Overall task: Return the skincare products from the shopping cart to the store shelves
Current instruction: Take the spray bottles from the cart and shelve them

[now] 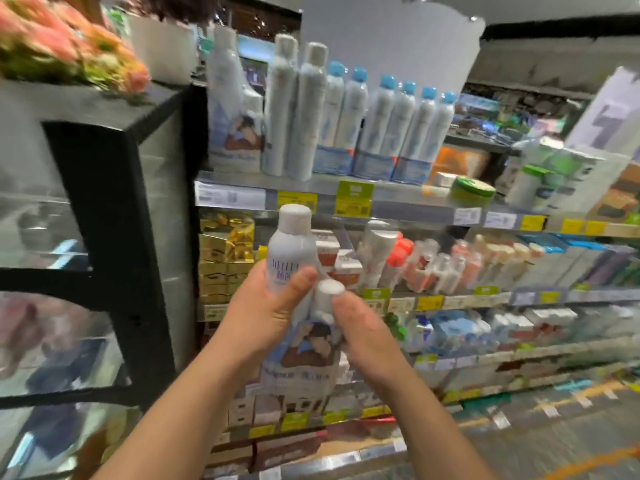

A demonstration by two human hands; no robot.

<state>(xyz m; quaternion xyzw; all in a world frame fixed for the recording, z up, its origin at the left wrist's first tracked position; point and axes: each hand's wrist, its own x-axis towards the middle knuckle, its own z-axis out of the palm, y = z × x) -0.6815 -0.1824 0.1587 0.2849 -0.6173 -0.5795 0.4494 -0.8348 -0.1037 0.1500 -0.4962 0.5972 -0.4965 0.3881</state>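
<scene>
Both hands hold up a skincare spray set [301,355] in front of the shelves: a tall white spray can and a shorter small can, bundled in a printed sleeve with a picture of a person. My left hand [266,310] grips the tall can from the left, thumb across its label. My right hand [360,327] holds the set's right side near the small can's cap. An identical set [235,133] stands at the left end of the top shelf [398,199], above and slightly left of the held one.
Tall white spray cans [298,112] and blue-capped cans [391,129] fill the top shelf. Lower shelves hold gold boxes [225,251] and several small bottles and tubes. A black-framed glass cabinet [104,237] stands at left with flowers [69,46] on top. The image is blurred.
</scene>
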